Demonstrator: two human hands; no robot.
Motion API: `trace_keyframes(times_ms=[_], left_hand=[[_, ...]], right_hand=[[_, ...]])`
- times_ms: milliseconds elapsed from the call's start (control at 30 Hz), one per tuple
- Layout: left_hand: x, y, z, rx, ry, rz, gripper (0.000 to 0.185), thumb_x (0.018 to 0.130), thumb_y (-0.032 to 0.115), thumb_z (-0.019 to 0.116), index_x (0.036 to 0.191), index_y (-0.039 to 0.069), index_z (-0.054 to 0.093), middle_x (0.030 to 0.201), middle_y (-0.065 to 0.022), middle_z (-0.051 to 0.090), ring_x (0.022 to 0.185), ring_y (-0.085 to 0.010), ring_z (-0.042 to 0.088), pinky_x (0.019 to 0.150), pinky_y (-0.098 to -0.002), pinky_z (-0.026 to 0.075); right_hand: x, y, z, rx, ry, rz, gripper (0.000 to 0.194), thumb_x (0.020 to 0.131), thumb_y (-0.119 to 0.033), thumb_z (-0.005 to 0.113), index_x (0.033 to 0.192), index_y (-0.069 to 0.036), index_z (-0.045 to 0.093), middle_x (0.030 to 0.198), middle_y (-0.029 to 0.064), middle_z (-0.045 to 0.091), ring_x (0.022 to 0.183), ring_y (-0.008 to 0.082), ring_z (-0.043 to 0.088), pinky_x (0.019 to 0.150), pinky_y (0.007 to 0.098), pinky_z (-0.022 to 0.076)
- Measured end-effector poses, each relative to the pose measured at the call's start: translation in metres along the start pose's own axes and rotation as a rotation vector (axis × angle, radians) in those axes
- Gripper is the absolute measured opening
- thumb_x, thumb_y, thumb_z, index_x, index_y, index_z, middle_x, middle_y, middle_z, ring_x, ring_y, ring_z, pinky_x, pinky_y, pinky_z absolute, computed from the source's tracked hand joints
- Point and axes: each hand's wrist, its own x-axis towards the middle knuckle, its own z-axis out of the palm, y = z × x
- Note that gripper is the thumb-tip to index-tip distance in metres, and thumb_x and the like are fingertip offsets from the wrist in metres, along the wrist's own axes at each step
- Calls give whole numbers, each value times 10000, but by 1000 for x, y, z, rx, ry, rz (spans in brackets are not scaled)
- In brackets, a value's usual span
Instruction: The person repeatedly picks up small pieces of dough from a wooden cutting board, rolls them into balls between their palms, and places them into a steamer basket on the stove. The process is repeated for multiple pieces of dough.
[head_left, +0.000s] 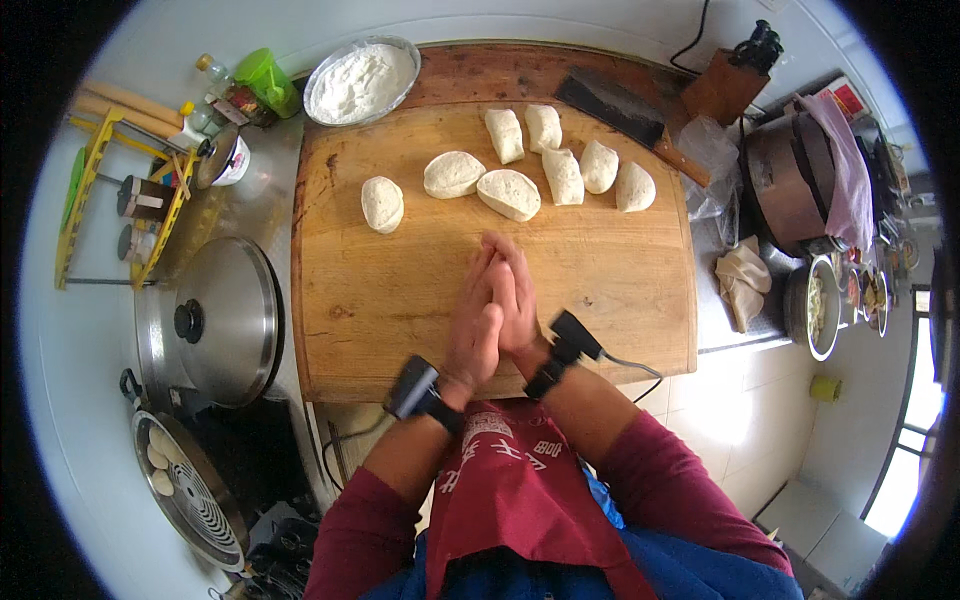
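My left hand (471, 330) and my right hand (516, 304) are pressed palm to palm above the middle of a wooden board (360, 300). Whether anything lies between the palms is hidden. Beyond my fingertips, several pieces of pale dough are spread over the board. Nearest to them is an oval dough piece (509, 195), touching another rounded dough piece (454, 175). A single dough piece (382, 204) sits apart at the left. To the right, more cut lumps stand in a loose group, among them an upright dough piece (562, 177).
Behind the board are a bowl of flour (364, 81) and a cleaver (611, 105). At left stand a lidded pan (225, 322) and a steamer tray (199, 491) holding several dough rounds. A knife block (724, 86), large cooker (784, 176) and cloth (742, 281) lie right.
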Motion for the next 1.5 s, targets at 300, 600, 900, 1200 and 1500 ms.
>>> trace_keyframes(times_ms=[300,600,900,1200,1500], left_hand=[[5,6,7,-107,90,-88,741,1076,514,205,1541,-43,358,1636,-183,315,1535,-290,243,1254,-409,163],[14,-6,11,-145,208,-77,715,1070,471,222,1547,-46,345,1641,-176,308,1533,-282,247,1257,-402,160],[-29,16,-20,-232,579,-121,725,1087,495,153,1520,-45,370,1587,-204,391,1513,-298,290,1262,-437,158],[-109,36,-33,7,622,-260,480,1088,261,298,1380,-52,514,1391,-206,574,1290,-309,550,1118,-432,410],[-223,67,-28,-115,749,-484,360,1060,189,417,1321,-15,558,1224,-170,668,1129,-246,639,1015,-397,492]], right_hand=[[8,0,6,139,26,120,472,1089,-256,350,1414,71,450,1399,182,537,1318,284,498,1149,397,361],[16,-3,7,322,-1,124,462,1104,-268,324,1423,41,448,1421,195,528,1359,292,474,1169,389,340],[32,-6,-14,151,-112,-87,352,1026,-171,524,1302,40,578,1295,214,613,1243,322,570,1090,403,423],[57,-9,-8,-158,-473,-217,214,969,-185,609,921,-13,727,939,178,693,948,372,632,859,431,510],[40,-26,-47,-639,-625,-316,371,926,-202,615,1275,-78,633,1332,187,575,1219,386,550,1037,471,472]])
